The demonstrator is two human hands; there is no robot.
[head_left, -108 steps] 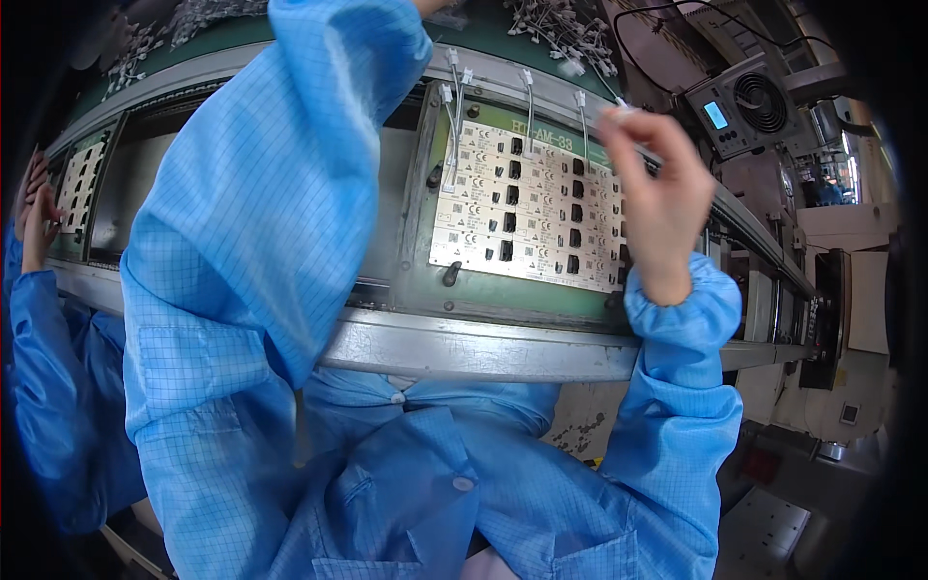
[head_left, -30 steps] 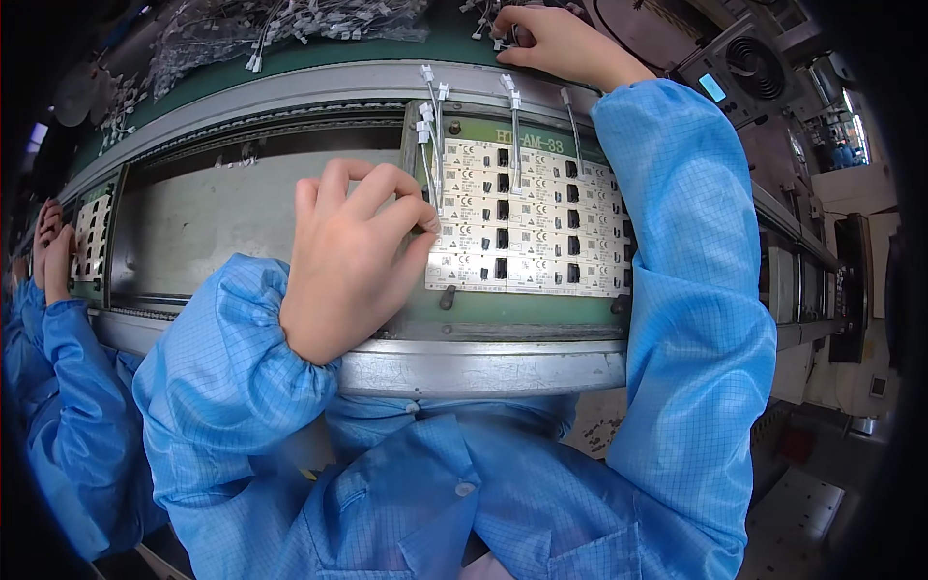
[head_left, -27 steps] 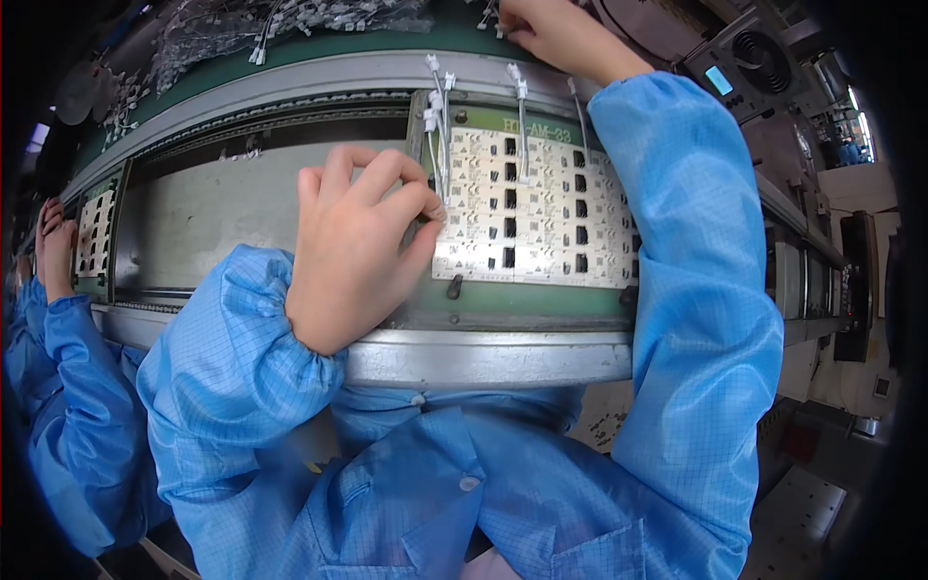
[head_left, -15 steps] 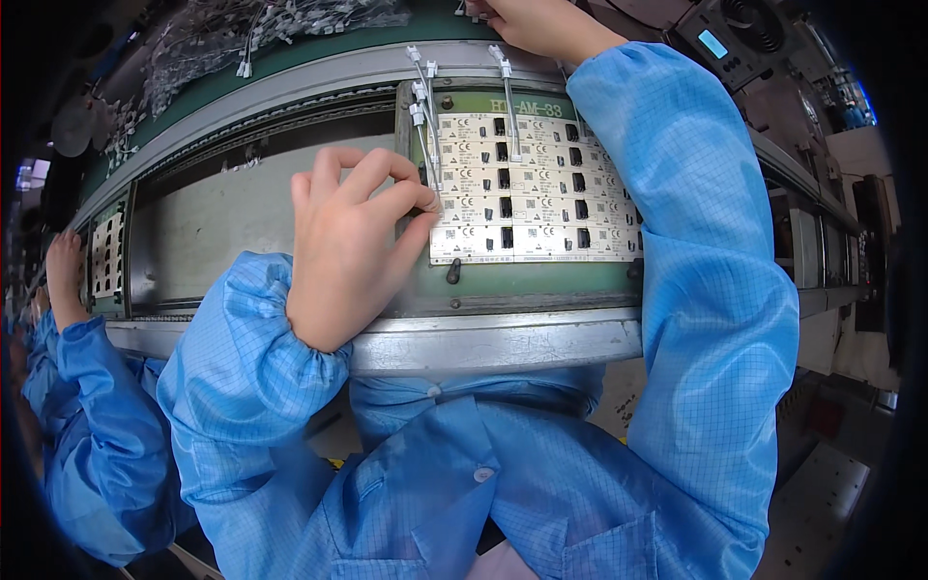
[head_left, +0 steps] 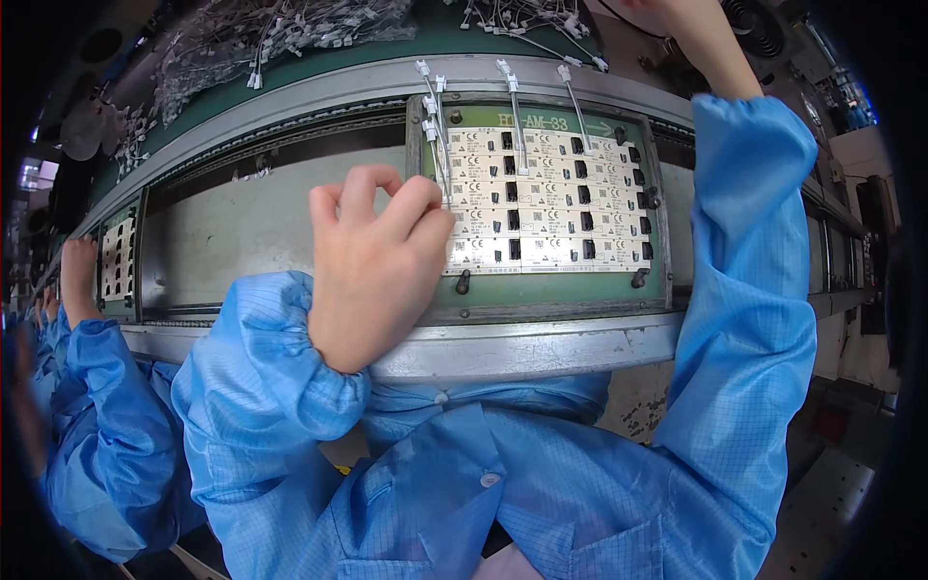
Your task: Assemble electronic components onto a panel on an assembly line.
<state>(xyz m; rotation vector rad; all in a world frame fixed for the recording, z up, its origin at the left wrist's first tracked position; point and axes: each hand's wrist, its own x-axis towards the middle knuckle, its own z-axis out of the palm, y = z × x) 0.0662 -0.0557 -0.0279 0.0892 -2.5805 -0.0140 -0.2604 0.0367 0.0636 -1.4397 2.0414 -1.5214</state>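
Circuit panel (head_left: 541, 198), green carrier: left hand (head_left: 372, 271) curled, fingertips pinching a white connector lead (head_left: 437, 145); right hand (head_left: 667, 12) mostly cropped, grip indeterminate. Risk: fingers snagging neighbouring leads.

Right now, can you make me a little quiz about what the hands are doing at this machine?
1. True or false: the left hand rests at the left edge of the white circuit panel.
2. Where does the right hand reach? A) up to the pile of white-plug wires behind the rail; B) down to the coat button; C) onto the panel.
3. Fill in: the panel sits in a ____ coloured frame.

Key: 1 true; 2 A; 3 green.
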